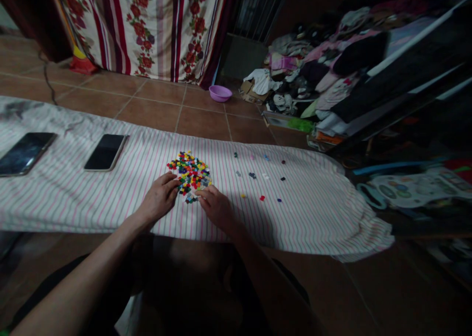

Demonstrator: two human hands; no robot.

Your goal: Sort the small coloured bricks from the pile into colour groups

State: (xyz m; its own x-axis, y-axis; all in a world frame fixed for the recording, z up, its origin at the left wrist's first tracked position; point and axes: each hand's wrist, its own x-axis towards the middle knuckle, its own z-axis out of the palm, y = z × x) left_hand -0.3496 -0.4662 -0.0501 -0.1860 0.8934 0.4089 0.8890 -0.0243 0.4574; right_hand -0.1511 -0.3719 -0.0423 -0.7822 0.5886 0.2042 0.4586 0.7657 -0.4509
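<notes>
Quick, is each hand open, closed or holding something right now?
Left hand: loosely bent at the left of the colorful pile; can't tell if holding anything.
Right hand: curled at the pile's near right; holding can't be told either.

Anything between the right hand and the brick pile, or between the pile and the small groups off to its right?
Nothing visible between the right hand and the pile; its fingertips are at the near edge. From pile to small groups, just striped cloth, except the right hand itself, partly across the line to the nearest row.

Pile of pieces (192, 171) partly hidden behind fingers (205, 194)
</notes>
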